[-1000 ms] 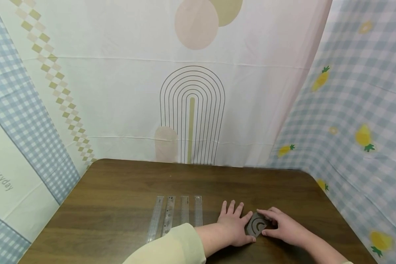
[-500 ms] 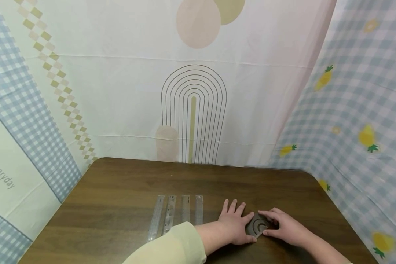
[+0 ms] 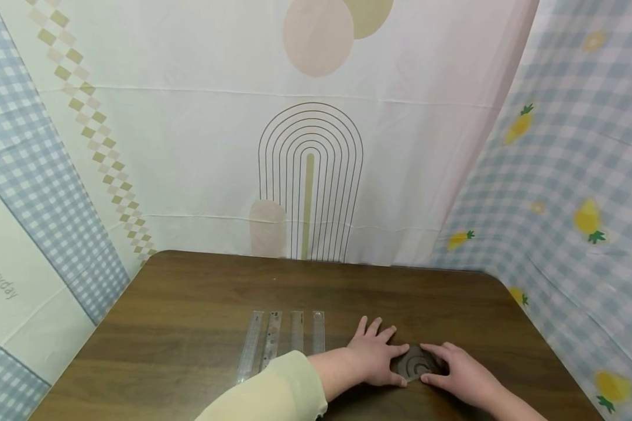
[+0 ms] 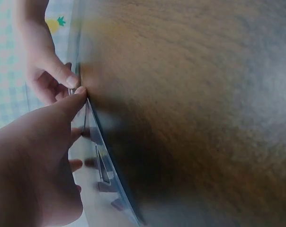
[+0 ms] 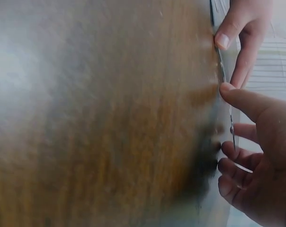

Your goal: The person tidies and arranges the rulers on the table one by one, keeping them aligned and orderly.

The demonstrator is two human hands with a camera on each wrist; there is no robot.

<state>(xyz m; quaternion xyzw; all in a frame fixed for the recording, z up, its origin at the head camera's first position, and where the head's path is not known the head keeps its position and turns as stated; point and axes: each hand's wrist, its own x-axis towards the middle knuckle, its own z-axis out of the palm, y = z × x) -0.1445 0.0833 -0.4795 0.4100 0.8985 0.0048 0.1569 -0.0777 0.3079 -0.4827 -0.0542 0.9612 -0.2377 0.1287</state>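
Note:
A clear protractor [image 3: 409, 363] with curved slots lies at the right of the table, between both hands. My left hand [image 3: 371, 358] rests on the table with straight, spread fingers; its thumb and index finger touch the protractor's left side. From the right, my right hand [image 3: 463, 373] holds the protractor between thumb and index finger. Edge-on in the left wrist view, the protractor's rim runs beside my left thumb [image 4: 79, 97]. Over in the right wrist view, my right thumb [image 5: 233, 93] presses that near rim, other fingers loosely bent.
Several clear rulers [image 3: 296, 333] lie side by side left of the hands, their near ends partly hidden by the left sleeve [image 3: 289, 386]. The brown wooden table [image 3: 189, 292] has rounded far corners. Patterned cloths [image 3: 189, 146] hang behind and at both sides.
My right hand has shifted slightly right and down, its index finger now farther along the protractor's upper edge. The protractor has turned a little clockwise. My left hand stays nearly in place.

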